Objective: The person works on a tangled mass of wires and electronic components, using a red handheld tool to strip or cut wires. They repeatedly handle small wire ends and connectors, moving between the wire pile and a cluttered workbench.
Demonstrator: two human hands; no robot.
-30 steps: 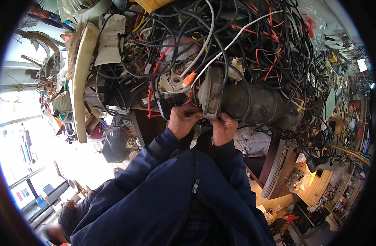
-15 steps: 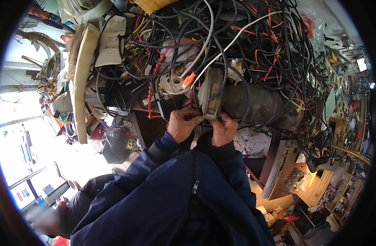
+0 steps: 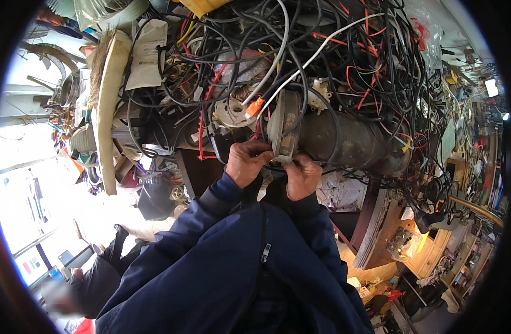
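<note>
Bare left hand (image 3: pixel 244 163): fingers curled, thumb brought close to the fingertips at the near left edge of the worn grey-brown disc-shaped housing (image 3: pixel 288 127); whether something small is pinched there I cannot tell
Bare right hand (image 3: pixel 304 177): thumb and forefinger bent close together at the near right edge of the housing, other fingers folded in; its exact hold is hidden
Housing's place: standing on edge between the fingertips and the heap, at the left end of the stout dark grey cylinder (image 3: pixel 322 136), on the near side where both hands reach it easily
Spacing of hands: one to each side of the narrow rim, probably so that one can steady while the other feels or works
Fingertip contact: tips rather than palms, which suggests a small or thin detail at that near edge
Cylinder: lying on its side to the right, its bulk likely helping to keep things from shifting
Tangled black cables (image 3: pixel 397 83): piled mostly on the far side and to the right, leaving the near rim reachable
Bright orange connector (image 3: pixel 254 107): just left of the housing, farther off than the left hand, apparently just lying among the wires
Navy sleeves (image 3: pixel 214 201): coming in from the near side, angled inward so the hands meet at the rim
</note>
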